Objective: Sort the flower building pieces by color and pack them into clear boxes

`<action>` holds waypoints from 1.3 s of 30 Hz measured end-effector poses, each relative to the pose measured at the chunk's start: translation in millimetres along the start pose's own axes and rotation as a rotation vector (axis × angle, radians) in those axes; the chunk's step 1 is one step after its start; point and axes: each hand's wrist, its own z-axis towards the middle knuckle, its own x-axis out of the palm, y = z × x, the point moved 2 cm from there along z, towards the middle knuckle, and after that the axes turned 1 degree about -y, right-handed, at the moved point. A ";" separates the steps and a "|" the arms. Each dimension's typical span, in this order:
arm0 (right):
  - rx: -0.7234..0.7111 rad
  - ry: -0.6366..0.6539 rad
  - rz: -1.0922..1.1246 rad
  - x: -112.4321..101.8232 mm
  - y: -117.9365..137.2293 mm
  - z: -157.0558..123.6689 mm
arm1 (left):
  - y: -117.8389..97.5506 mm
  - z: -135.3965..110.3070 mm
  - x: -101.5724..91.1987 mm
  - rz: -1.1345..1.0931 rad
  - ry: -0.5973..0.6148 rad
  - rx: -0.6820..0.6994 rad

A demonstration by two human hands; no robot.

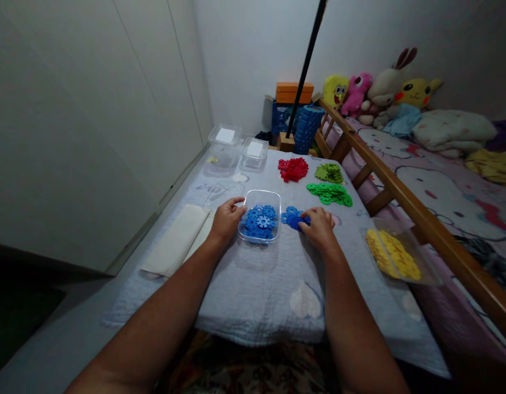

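A clear plastic box (273,198) holding several blue snowflake pieces (259,221) sits on the pale blue quilted cloth (257,284). My left hand (226,219) grips the box's left rim, fingers curled on it. My right hand (318,227) rests to the box's right, its fingers closed on loose blue pieces (293,218) lying on the cloth.
Piles of red pieces (293,168), light green pieces (329,173) and darker green pieces (330,193) lie farther back. A clear tray of yellow pieces (395,254) sits at right. Two empty lidded boxes (239,149) stand behind. A wooden bed rail (401,189) runs along the right. Folded cream cloth (177,241) lies left.
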 end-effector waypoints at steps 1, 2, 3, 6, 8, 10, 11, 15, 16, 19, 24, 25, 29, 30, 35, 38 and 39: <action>0.009 -0.013 0.014 -0.2 -0.1 0.8 | 0.4 0.2 -0.1 0.000 0.001 0.002; 0.017 -0.027 0.029 -0.5 0.2 1.4 | 0.7 0.4 -0.2 0.003 0.002 0.005; 0.023 -0.037 0.043 -1.1 0.8 1.9 | 1.0 0.6 -0.3 0.006 0.002 0.009; 0.030 -0.038 0.089 -3.5 4.0 2.4 | 1.8 1.3 -0.7 0.017 0.000 0.018; 0.031 -0.028 0.145 -6.1 6.5 2.7 | 2.5 1.9 -0.9 0.020 0.000 0.021; 0.036 -0.023 0.247 -9.6 9.0 3.6 | 3.3 2.4 -1.0 0.018 0.002 0.020; 0.043 -0.023 0.314 -11.7 10.3 4.3 | 3.7 2.6 -1.0 0.015 0.003 0.018; 0.086 -0.062 0.585 -22.5 19.0 7.5 | 4.6 3.3 -0.8 0.005 0.003 0.015; 0.090 -0.089 0.635 -25.4 22.6 7.7 | 4.4 3.2 -0.6 0.005 0.002 0.016; 0.071 -0.176 0.728 -31.4 37.0 4.7 | 2.1 2.0 0.2 0.003 -0.002 0.017; -0.116 -0.178 0.706 -25.6 69.3 -7.5 | -5.3 -2.6 2.0 -0.009 -0.003 -0.007; -0.166 -0.168 0.685 -22.8 75.3 -10.0 | -6.6 -3.3 2.2 -0.011 -0.003 -0.011; -0.216 -0.120 0.558 -10.9 89.8 -15.4 | -7.3 -3.7 2.3 -0.018 -0.001 -0.012; -0.200 -0.109 0.525 -8.6 91.0 -15.6 | -6.4 -3.2 2.2 -0.019 0.001 -0.011; -0.136 -0.070 0.421 -2.3 92.3 -13.4 | -1.5 -1.2 2.4 -0.034 0.017 -0.016; -0.131 -0.048 0.389 0.3 93.3 -12.9 | -2.5 -1.6 2.9 -0.041 0.021 -0.014; -0.132 -0.044 0.384 1.1 93.7 -13.0 | -3.2 -1.8 2.9 -0.039 0.020 -0.012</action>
